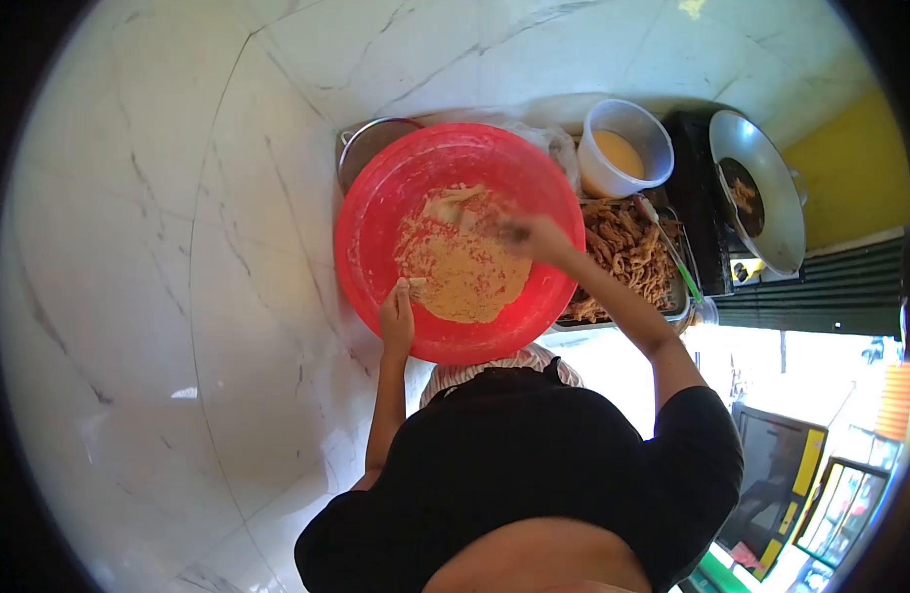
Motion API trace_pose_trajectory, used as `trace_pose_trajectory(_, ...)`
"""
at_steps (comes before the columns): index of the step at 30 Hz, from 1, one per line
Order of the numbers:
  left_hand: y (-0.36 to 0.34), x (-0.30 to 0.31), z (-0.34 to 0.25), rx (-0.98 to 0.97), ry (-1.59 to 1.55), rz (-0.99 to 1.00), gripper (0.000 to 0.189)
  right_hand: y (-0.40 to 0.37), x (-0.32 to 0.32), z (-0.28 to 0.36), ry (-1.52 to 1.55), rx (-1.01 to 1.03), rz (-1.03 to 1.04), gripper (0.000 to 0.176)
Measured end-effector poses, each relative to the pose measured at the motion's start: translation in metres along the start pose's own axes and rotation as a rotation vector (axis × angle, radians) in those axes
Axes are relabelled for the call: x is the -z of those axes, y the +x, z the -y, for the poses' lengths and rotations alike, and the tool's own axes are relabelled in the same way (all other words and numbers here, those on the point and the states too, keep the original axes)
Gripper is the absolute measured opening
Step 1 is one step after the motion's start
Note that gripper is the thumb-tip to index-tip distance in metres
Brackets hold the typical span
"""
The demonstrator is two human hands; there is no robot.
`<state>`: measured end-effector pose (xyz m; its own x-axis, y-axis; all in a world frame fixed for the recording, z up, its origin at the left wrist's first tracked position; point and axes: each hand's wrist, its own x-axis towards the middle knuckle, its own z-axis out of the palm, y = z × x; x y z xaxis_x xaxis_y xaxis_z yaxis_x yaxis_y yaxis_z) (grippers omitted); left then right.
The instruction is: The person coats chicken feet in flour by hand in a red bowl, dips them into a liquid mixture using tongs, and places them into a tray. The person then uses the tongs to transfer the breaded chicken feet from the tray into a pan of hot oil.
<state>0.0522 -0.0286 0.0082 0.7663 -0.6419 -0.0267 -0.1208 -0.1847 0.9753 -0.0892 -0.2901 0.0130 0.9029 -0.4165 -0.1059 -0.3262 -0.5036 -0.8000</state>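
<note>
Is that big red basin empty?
No, the red basin holds a heap of tan crumbly mix, and the left hand and right hand reach into it.

Legible text, labels, brands, numbers, signs: none.
Red basin (376, 198), white bucket (595, 173), wok (771, 158): plain surfaces with no readable marking.
Yellow-edged panels (771, 474), lower right: any lettering is too blurred and too small to read.
</note>
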Motion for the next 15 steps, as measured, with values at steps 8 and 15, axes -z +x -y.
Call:
trace_pose_trajectory(8,0.013,-0.043,0.004,0.022,-0.098,0.100,0.031,-0.030,0.057,0.008,0.072,0.101,-0.328,0.047)
trace_pose_trajectory(15,0.027,-0.110,0.003,-0.049,-0.126,0.443,0.032,-0.055,0.196,0.000,-0.108,0.012,-0.824,0.042)
